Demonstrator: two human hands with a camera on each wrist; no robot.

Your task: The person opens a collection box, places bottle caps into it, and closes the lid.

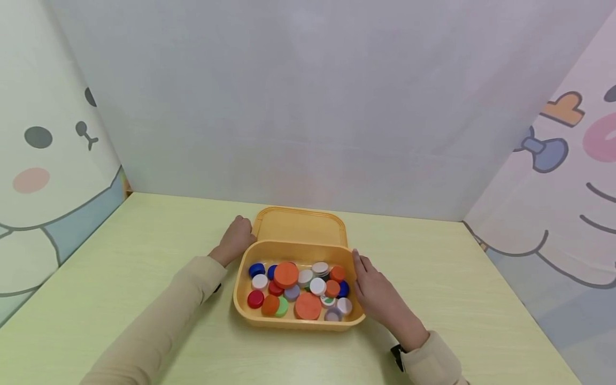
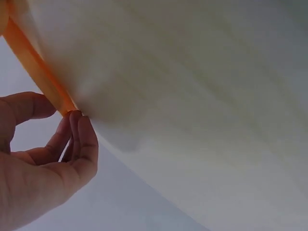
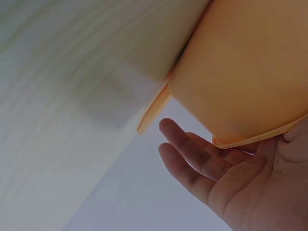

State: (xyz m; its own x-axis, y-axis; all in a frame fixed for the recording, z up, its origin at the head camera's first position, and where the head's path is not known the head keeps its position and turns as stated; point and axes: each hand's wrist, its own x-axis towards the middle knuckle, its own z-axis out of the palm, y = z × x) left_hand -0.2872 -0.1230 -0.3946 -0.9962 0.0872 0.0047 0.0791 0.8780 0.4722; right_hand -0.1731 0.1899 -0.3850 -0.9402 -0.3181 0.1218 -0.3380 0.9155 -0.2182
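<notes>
A yellow-orange plastic box (image 1: 298, 324) stands on the table, filled with bottle caps in several colours, such as a large orange cap (image 1: 308, 306) and a white cap (image 1: 317, 286). Right behind it lies its matching lid (image 1: 298, 226). My left hand (image 1: 238, 238) is at the lid's left side; in the left wrist view its thumb and curled fingers pinch the lid's edge (image 2: 41, 72). Along the box's right wall rests my right hand (image 1: 377, 291), fingers fairly straight. The right wrist view shows that hand's palm side beside the box's outer wall (image 3: 250, 72) and rim.
The pale wood-grain table (image 1: 159, 256) extends to both sides of the box. A plain light curtain (image 1: 298, 107) hangs behind it, and cartoon-printed panels (image 1: 48, 149) stand at left and right.
</notes>
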